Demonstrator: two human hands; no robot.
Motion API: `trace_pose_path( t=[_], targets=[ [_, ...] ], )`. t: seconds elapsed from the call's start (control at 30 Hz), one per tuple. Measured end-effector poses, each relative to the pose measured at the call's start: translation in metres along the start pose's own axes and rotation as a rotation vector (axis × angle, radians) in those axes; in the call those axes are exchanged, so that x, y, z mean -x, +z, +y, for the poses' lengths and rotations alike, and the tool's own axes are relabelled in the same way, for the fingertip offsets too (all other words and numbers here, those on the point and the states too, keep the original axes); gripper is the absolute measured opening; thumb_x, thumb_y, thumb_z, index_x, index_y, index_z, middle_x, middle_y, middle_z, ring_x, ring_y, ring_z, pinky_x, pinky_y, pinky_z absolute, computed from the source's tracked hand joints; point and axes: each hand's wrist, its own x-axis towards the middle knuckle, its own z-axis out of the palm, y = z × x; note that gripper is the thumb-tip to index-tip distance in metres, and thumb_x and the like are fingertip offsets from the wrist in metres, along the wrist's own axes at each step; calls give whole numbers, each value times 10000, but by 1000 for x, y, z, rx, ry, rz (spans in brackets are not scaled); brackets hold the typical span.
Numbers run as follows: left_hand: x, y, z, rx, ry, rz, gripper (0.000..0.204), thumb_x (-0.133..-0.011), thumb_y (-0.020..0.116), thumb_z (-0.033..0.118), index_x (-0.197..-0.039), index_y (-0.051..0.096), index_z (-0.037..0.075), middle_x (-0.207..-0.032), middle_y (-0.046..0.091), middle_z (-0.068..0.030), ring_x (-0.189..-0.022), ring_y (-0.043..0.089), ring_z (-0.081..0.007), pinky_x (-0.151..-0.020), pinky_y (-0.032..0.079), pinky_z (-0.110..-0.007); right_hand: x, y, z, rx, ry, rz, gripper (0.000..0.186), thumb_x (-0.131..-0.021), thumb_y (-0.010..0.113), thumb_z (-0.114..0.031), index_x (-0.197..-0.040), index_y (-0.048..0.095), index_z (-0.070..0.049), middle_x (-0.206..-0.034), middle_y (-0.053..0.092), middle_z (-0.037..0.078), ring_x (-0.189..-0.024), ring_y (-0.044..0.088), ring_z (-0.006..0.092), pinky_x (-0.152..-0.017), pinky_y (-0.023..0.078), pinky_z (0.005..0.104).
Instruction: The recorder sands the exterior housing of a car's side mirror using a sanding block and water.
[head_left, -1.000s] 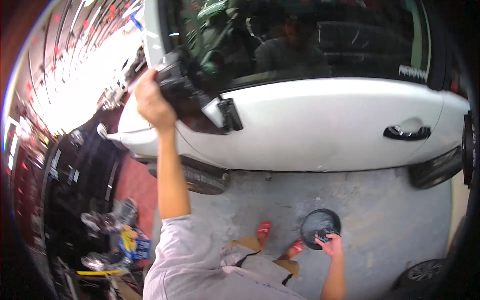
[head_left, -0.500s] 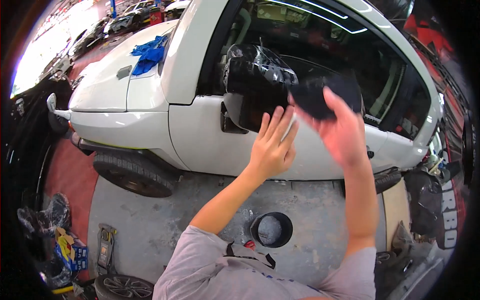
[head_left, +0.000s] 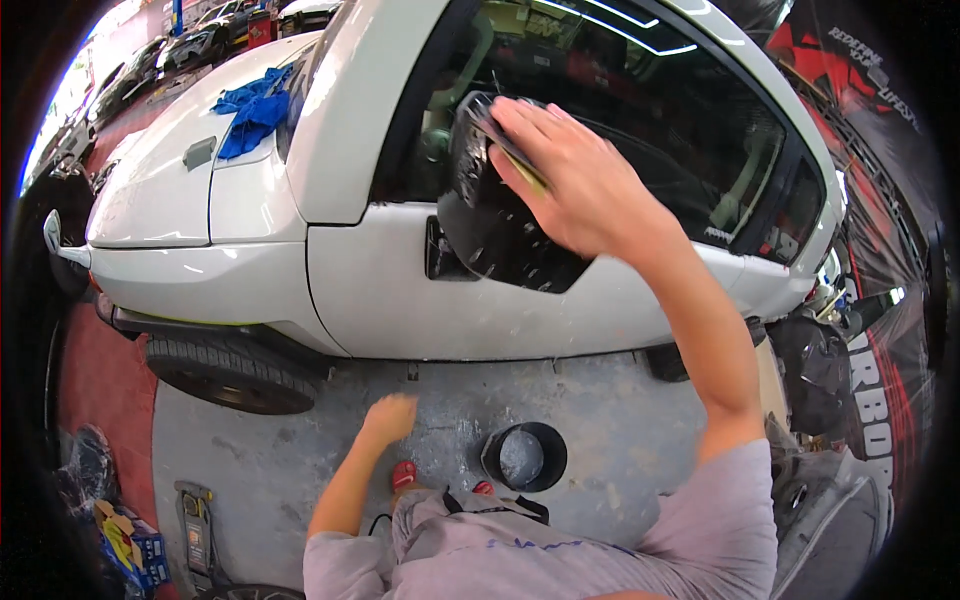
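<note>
A glossy black side mirror housing [head_left: 510, 215] juts out from the door of the white vehicle, with whitish drops and streaks on its face. Over its upper edge lies my right hand [head_left: 570, 175], fingers pressed together on a thin dark sheet with a yellowish edge [head_left: 525, 172]. That sheet rests against the housing, and the palm hides most of it. Low on the left, well away from the mirror, my left hand [head_left: 390, 418] hangs above the floor. Motion blurs its fingers, and nothing shows in it.
The white vehicle [head_left: 480, 310] stands lengthwise ahead of me, with blue cloths [head_left: 250, 110] on its hood. A black bucket [head_left: 555, 455] stands on the grey floor near my feet. A floor jack [head_left: 195, 525] and a blue-and-yellow box [head_left: 135, 545] are at lower left.
My left hand has left the mirror and dropped down to the left. My right hand has moved left onto the housing with the dark sheet. The view has shifted to the right.
</note>
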Motion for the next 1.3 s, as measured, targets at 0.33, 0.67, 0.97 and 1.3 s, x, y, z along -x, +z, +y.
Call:
trace_pose_path(
  t=[0.33, 0.67, 0.97, 1.3],
  targets=[
    [26, 57, -47, 197, -24, -26, 296, -952, 577, 326, -1066, 747, 113, -1116, 712, -187, -1048, 668, -428, -901, 539, -521, -18, -24, 10, -261, 220, -224, 534, -1034, 547, -248, -1490, 428, 2, -1504, 498, 210, -1387, 469, 386, -1205, 313, 493],
    [-9, 23, 4, 489, 217, -217, 310, -975, 592, 300, -1135, 721, 68, -1179, 689, -183, -1065, 665, -414, -924, 533, -487, -11, -25, 24, -342, 352, -180, 412, -1059, 534, -250, -1415, 533, -41, -1367, 601, 225, -1303, 538, 418, -1188, 317, 377],
    [-25, 23, 11, 477, 314, -361, 333, -989, 573, 320, -1188, 703, 86, -1203, 693, -150, -1068, 672, -389, -919, 542, -478, 7, -36, 19, -363, 375, -194, 535, -1106, 407, -393, -1511, 477, -50, -1519, 508, 180, -1433, 444, 256, -1190, 298, 361],
    [-20, 25, -19, 482, 372, -364, 380, -979, 592, 378, -1206, 707, 97, -1192, 700, -172, -1111, 659, -395, -938, 535, -498, 41, -45, -11, -209, 389, -93, 420, -1092, 424, -235, -1433, 520, -10, -1461, 565, 181, -1419, 478, 318, -1228, 246, 436]
  ],
)
